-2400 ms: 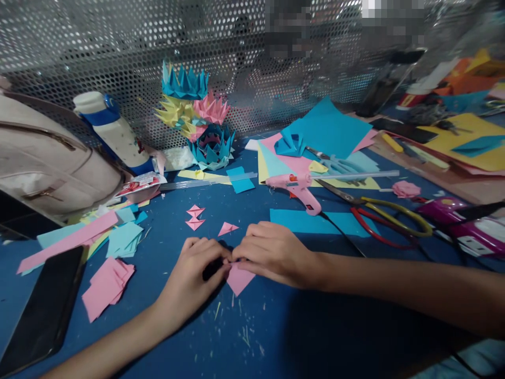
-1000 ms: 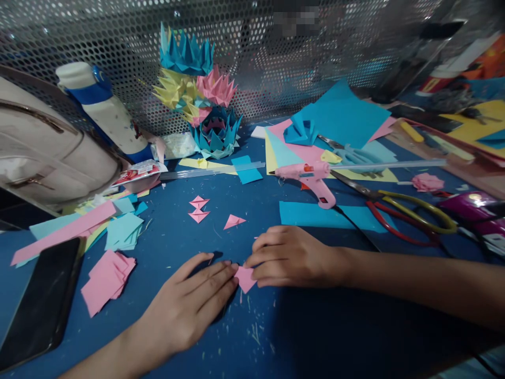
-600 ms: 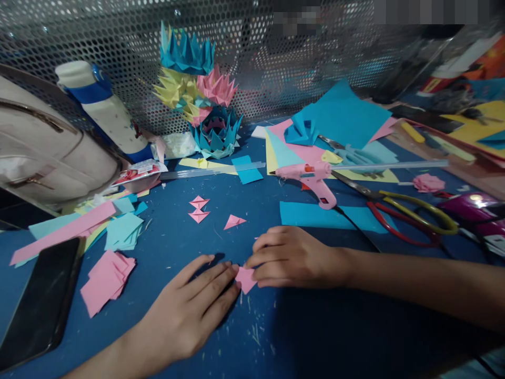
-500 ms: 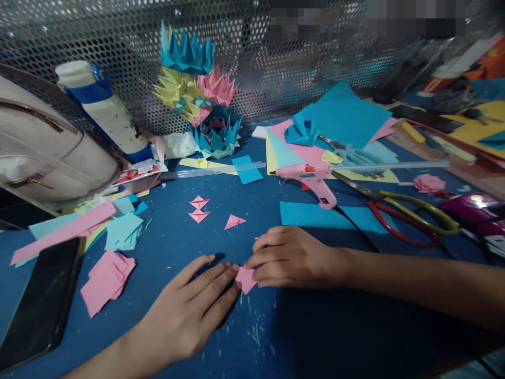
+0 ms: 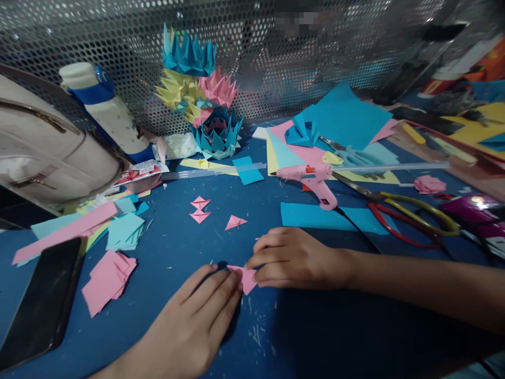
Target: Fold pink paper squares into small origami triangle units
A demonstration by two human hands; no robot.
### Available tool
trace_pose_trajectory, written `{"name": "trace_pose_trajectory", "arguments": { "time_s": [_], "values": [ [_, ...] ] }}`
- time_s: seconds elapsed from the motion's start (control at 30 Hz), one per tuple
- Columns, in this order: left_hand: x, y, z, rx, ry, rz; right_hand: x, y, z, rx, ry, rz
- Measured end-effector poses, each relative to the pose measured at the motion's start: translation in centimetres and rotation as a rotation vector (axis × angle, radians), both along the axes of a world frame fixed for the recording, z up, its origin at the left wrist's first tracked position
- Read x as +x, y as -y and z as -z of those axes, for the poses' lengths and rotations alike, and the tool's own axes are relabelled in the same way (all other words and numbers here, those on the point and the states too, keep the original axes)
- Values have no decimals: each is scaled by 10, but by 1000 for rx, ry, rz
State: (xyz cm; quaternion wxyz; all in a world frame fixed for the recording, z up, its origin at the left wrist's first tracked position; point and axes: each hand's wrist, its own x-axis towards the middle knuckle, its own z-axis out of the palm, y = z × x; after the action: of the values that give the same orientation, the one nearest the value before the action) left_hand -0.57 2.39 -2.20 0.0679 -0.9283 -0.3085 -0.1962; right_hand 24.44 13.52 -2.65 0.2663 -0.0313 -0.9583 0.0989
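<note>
A small piece of pink paper (image 5: 248,281) lies on the blue table between my hands. My left hand (image 5: 201,313) rests at its left edge, fingers together and their tips on the paper. From the right, my right hand (image 5: 298,258) closes its fingertips on the paper's other edge, the thumb hidden beneath. Beyond the hands are a folded pink triangle (image 5: 235,222) and two more folded pink pieces (image 5: 200,216) touching each other. A stack of pink squares (image 5: 108,281) sits to the left.
A pink glue gun (image 5: 311,179), large scissors (image 5: 410,216) and a blue strip (image 5: 335,217) lie beyond my right hand. At the left are a phone (image 5: 43,300) and light-blue squares (image 5: 124,230). Spiky paper flowers (image 5: 189,55) stand by the mesh wall.
My left hand has shifted slightly right and turned, uncovering the upper left corner of the pink paper. My right hand has hardly moved.
</note>
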Motion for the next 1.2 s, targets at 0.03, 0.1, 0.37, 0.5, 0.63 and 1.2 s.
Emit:
{"name": "trace_pose_trajectory", "arguments": {
  "time_s": [0.03, 0.1, 0.37, 0.5, 0.63, 1.2],
  "values": [
    [1, 3, 0, 9, -17, -2, 0, 0, -1, 1, -1, -8],
    [4, 6, -2, 30, -37, -4, 0, 0, -2, 4, -1, -6],
    [7, 4, -10, 37, -71, 7, -2, 0, -3, 100, 7, 13],
    [6, 4, -7, 34, -58, 0, -5, 1, -6, 144, 12, 30],
    [6, 5, -5, 12, -19, -20, -8, 5, -9, 168, 50, 73],
    [3, 9, 0, 18, 9, -23, -23, 12, -22, 256, 336, 99]
  ]
}}
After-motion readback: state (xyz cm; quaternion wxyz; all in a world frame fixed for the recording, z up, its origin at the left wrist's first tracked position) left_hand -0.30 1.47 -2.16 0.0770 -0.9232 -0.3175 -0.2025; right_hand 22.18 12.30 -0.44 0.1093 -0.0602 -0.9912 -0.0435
